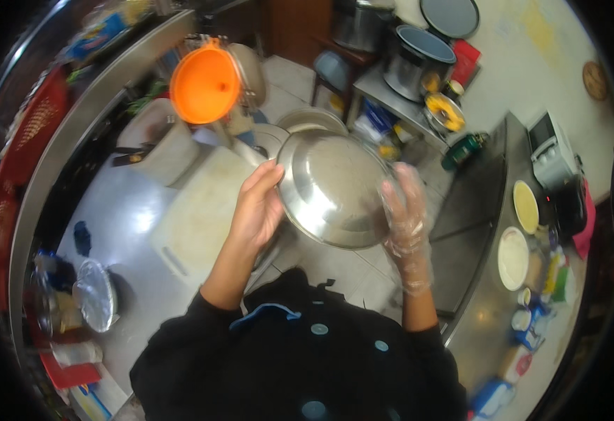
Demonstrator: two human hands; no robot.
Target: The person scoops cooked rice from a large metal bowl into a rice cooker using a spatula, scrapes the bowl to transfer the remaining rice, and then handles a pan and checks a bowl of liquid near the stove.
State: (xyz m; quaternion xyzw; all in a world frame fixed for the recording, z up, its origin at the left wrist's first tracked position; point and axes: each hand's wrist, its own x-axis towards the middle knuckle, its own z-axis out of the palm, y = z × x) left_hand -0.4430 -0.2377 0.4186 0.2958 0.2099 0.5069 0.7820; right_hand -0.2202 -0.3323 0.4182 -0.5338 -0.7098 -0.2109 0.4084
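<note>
Dark clothing with round buttons (319,328) fills the lower part of the view, and both forearms rise from it toward a steel bowl (334,188); the bowl is held up in the air between the two counters, tilted so that its shiny inside faces the camera. On the left, the bare left hand (256,208) presses against the rim, with its fingers (265,175) curled over the edge and the thumb hidden behind; on the right, the right hand (406,214), in a thin clear plastic glove, closes on the opposite rim in the same way. The bowl looks stiff and thin-walled, so I judge it rather light for its width; the polished metal is probably slippery, more so under the plastic glove; the rolled rim, taken on two opposite sides, seems the safest place to hold. It should not break if dropped, though it may dent. Just beyond the bowl lies a second metal dish (312,121); an orange funnel (205,84) sits in a jar on the left counter (121,210), near a white cutting board (198,214).
</note>
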